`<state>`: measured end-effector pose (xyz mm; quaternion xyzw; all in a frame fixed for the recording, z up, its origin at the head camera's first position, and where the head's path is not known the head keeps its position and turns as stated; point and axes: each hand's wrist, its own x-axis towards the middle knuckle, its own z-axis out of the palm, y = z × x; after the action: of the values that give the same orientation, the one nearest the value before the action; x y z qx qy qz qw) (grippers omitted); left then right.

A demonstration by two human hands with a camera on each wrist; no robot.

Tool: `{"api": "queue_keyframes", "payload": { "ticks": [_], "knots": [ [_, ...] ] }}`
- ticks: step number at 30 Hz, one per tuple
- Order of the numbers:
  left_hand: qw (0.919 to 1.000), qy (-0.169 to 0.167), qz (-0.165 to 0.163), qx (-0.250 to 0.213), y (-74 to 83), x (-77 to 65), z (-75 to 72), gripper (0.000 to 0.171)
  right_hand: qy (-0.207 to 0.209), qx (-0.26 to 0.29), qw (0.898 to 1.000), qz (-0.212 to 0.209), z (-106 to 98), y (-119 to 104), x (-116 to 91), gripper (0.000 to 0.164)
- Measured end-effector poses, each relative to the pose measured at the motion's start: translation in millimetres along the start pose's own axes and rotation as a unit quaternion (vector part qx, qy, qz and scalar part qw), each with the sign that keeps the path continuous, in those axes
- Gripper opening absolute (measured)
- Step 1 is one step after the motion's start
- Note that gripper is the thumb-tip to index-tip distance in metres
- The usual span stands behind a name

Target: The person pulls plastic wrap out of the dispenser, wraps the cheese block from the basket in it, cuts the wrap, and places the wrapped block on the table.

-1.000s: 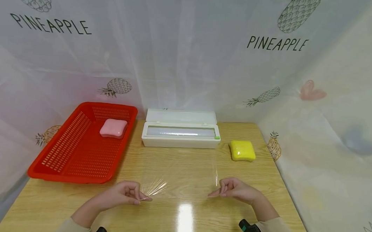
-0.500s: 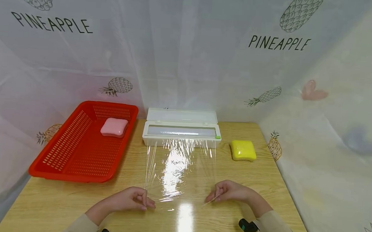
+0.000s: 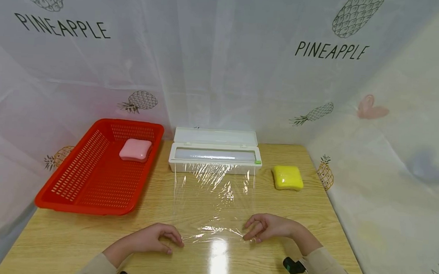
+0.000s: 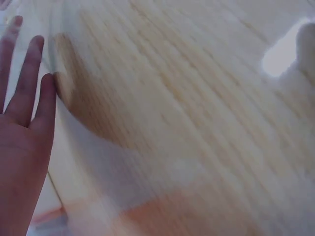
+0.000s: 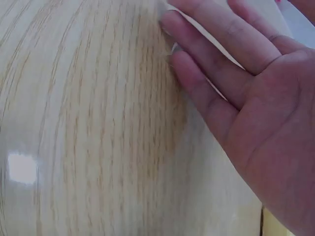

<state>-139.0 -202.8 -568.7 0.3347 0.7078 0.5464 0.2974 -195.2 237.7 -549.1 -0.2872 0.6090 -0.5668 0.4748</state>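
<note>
A sheet of clear plastic wrap (image 3: pixel 216 203) reaches from the white wrap dispenser (image 3: pixel 215 169) toward me over the wooden table. Its crinkled front edge lies between my hands. At the front left corner, my left hand (image 3: pixel 151 239) has loosely bent fingers in the head view and holds nothing; the left wrist view shows its fingers (image 4: pixel 28 81) spread apart. My right hand (image 3: pixel 270 227) is by the front right corner, its fingertips right at the film. In the right wrist view, the fingers (image 5: pixel 211 54) are extended close over the table, and the thumb is mostly hidden.
A red plastic basket (image 3: pixel 57 205) stands at the left, with a pink pillow-shaped block (image 3: pixel 134 150) inside. To the right of the dispenser, whose lid (image 3: pixel 216 136) is raised, sits a yellow block (image 3: pixel 287 177). A pineapple-print curtain (image 3: pixel 223 71) hangs behind the table.
The wrap, pinched by both hands a second ago, has come down over the table. Both hands have loosened their fingers from its corners. My left hand has shifted slightly right and nearer to me.
</note>
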Motion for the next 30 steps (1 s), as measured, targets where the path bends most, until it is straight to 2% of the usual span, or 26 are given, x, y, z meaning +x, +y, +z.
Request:
{"api": "queue_keyframes", "payload": {
  "ticks": [3, 7, 10, 13, 17, 21, 24, 27, 30],
  "knots": [
    [0.9999, -0.006, -0.007, 0.007, 7.0, -2.4, -2.4, 0.030, -0.004, -0.004, 1.000, -0.002, 0.1, -4.2, -0.5, 0.052],
    [0.9986, -0.006, -0.018, 0.050, 25.7, -5.7, -8.1, 0.032, 0.017, -0.035, 0.999, -0.007, -1.5, -16.3, 2.1, 0.052],
    [0.9940, 0.007, -0.025, 0.107, 50.7, -5.2, -17.9, 0.035, 0.038, -0.079, 0.996, -0.024, -5.6, -32.9, 6.9, 0.054],
    [0.9868, 0.022, -0.036, 0.156, 81.2, -2.7, -34.1, 0.038, 0.064, -0.131, 0.988, -0.055, -12.6, -51.1, 14.0, 0.053],
    [0.9734, 0.060, -0.052, 0.215, 117.7, 0.8, -64.5, 0.040, 0.113, -0.184, 0.971, -0.099, -20.3, -77.8, 25.3, 0.050],
    [0.9530, 0.117, -0.070, 0.270, 139.4, 3.6, -100.3, 0.042, 0.150, -0.220, 0.957, -0.113, -25.5, -105.9, 36.3, 0.052],
    [0.9394, 0.156, -0.087, 0.292, 143.5, 3.3, -129.4, 0.043, 0.174, -0.241, 0.948, -0.111, -28.4, -122.2, 45.4, 0.052],
    [0.9366, 0.187, -0.098, 0.280, 140.0, 1.3, -159.1, 0.044, 0.191, -0.245, 0.942, -0.123, -28.4, -133.9, 58.2, 0.049],
    [0.9282, 0.207, -0.114, 0.287, 132.8, -0.4, -186.1, 0.046, 0.196, -0.251, 0.937, -0.145, -26.8, -138.9, 73.5, 0.046]
  ]
}}
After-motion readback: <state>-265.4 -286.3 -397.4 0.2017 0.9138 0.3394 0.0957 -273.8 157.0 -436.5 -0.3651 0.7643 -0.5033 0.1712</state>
